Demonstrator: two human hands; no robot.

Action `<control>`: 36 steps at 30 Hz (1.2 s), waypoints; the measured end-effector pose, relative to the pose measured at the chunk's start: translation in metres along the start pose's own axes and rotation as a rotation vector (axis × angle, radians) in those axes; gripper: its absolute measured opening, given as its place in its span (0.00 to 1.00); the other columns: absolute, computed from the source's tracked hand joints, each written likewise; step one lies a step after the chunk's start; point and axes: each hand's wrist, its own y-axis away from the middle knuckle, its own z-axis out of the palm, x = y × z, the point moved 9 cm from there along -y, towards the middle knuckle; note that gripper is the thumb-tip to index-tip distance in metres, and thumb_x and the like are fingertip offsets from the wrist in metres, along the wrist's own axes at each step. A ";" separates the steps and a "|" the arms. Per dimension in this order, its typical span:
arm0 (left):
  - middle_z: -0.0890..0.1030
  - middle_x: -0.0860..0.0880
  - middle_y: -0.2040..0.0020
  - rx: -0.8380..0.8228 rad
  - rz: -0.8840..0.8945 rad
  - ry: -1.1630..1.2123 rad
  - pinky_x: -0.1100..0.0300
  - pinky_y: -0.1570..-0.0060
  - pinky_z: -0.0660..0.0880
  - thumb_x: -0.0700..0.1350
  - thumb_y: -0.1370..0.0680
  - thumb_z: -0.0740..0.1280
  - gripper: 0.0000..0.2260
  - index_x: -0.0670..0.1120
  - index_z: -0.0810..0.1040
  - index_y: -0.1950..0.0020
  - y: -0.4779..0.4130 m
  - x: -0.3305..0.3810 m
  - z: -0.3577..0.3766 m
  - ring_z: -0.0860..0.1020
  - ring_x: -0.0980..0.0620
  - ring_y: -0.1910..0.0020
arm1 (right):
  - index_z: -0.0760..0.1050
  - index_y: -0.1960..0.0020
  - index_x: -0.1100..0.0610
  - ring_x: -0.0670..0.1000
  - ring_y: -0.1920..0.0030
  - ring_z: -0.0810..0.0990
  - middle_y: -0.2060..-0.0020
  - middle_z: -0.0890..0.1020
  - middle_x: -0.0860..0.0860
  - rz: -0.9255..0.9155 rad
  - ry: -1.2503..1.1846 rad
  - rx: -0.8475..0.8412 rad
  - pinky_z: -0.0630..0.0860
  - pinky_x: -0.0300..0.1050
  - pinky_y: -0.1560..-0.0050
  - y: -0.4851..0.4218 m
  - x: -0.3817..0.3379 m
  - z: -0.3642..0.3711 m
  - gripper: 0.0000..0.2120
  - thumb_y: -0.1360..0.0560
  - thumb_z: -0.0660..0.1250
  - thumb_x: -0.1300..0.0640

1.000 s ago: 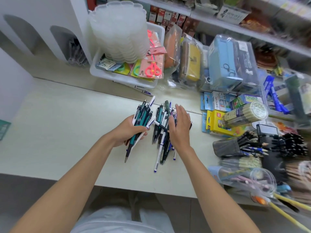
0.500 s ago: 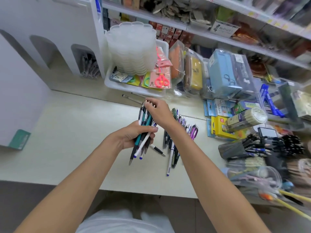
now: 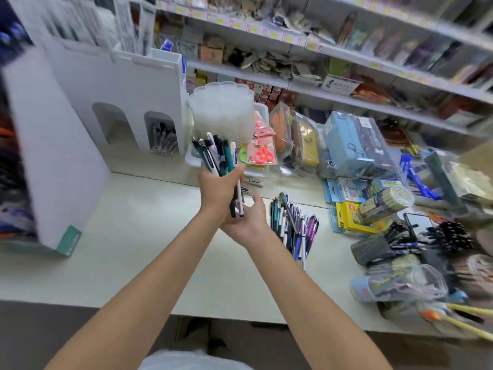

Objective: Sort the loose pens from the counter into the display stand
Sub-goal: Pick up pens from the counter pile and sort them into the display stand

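My left hand (image 3: 217, 189) grips a bundle of pens (image 3: 214, 156), teal, white and black, held upright above the counter. Just below it, my right hand (image 3: 246, 220) is cupped palm up under the pens' lower tips, fingers relaxed. A pile of loose pens (image 3: 293, 225), green, purple and white, lies on the counter (image 3: 138, 236) to the right of my hands. The white display stand (image 3: 112, 94) rises at the back left; its right arched slot (image 3: 161, 134) holds several pens, and the left arched slot (image 3: 113, 124) looks empty.
A stack of clear plastic trays (image 3: 221, 110) stands in a white bin behind my hands, beside packaged scissors (image 3: 262, 153). Pencil cases, a yellow box (image 3: 352, 217), cups of pens (image 3: 378, 247) and jars crowd the counter's right side. Shelves run along the back.
My left hand has lifted the bundle upright and towards the back. My right hand left the pen tops and now sits cupped under the bundle. The view has tilted up towards the stand.
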 end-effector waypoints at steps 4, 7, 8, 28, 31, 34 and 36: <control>0.81 0.55 0.54 -0.093 0.040 -0.014 0.72 0.58 0.76 0.32 0.30 0.75 0.18 0.51 0.75 0.50 0.022 -0.001 0.010 0.81 0.60 0.55 | 0.80 0.49 0.61 0.57 0.56 0.83 0.60 0.86 0.59 -0.084 -0.203 -0.024 0.79 0.51 0.55 0.009 -0.012 0.029 0.22 0.19 0.55 0.47; 0.83 0.51 0.49 -0.195 -0.003 -0.121 0.65 0.49 0.76 0.32 0.29 0.75 0.17 0.46 0.78 0.44 0.029 -0.004 0.004 0.81 0.53 0.48 | 0.81 0.49 0.58 0.54 0.55 0.84 0.58 0.86 0.55 -0.163 -0.116 -0.084 0.79 0.47 0.52 0.013 -0.008 0.036 0.18 0.19 0.53 0.54; 0.83 0.51 0.49 -0.226 -0.010 -0.127 0.63 0.47 0.75 0.33 0.28 0.74 0.17 0.46 0.79 0.43 0.029 -0.002 -0.002 0.81 0.52 0.47 | 0.81 0.48 0.58 0.54 0.54 0.84 0.56 0.86 0.55 -0.171 -0.060 -0.109 0.79 0.46 0.50 0.013 -0.004 0.038 0.18 0.18 0.52 0.55; 0.78 0.48 0.66 -0.705 0.000 -0.036 0.65 0.76 0.64 0.39 0.20 0.65 0.01 0.44 0.76 0.50 -0.031 0.136 -0.213 0.71 0.55 0.73 | 0.78 0.49 0.60 0.52 0.57 0.85 0.57 0.85 0.54 -0.974 0.944 -0.259 0.83 0.45 0.56 0.074 0.049 0.284 0.04 0.20 0.64 0.61; 0.78 0.46 0.66 -0.773 0.057 0.009 0.66 0.77 0.61 0.42 0.21 0.67 0.02 0.44 0.76 0.51 -0.044 0.169 -0.261 0.70 0.54 0.75 | 0.79 0.47 0.63 0.54 0.56 0.84 0.55 0.85 0.58 -1.054 0.891 -0.201 0.83 0.50 0.54 0.089 0.083 0.330 0.07 0.20 0.64 0.60; 0.80 0.40 0.61 -0.852 0.056 0.033 0.66 0.78 0.62 0.44 0.25 0.71 0.10 0.42 0.76 0.48 -0.052 0.196 -0.312 0.71 0.52 0.76 | 0.79 0.46 0.58 0.56 0.50 0.84 0.52 0.85 0.57 -1.084 0.787 -0.120 0.81 0.57 0.45 0.104 0.113 0.369 0.07 0.19 0.63 0.58; 0.82 0.42 0.61 -0.875 0.065 0.027 0.65 0.79 0.63 0.43 0.25 0.71 0.10 0.41 0.76 0.46 -0.058 0.211 -0.347 0.70 0.52 0.76 | 0.79 0.44 0.53 0.57 0.47 0.83 0.50 0.84 0.56 -1.116 0.746 -0.064 0.79 0.59 0.41 0.110 0.125 0.394 0.07 0.19 0.63 0.57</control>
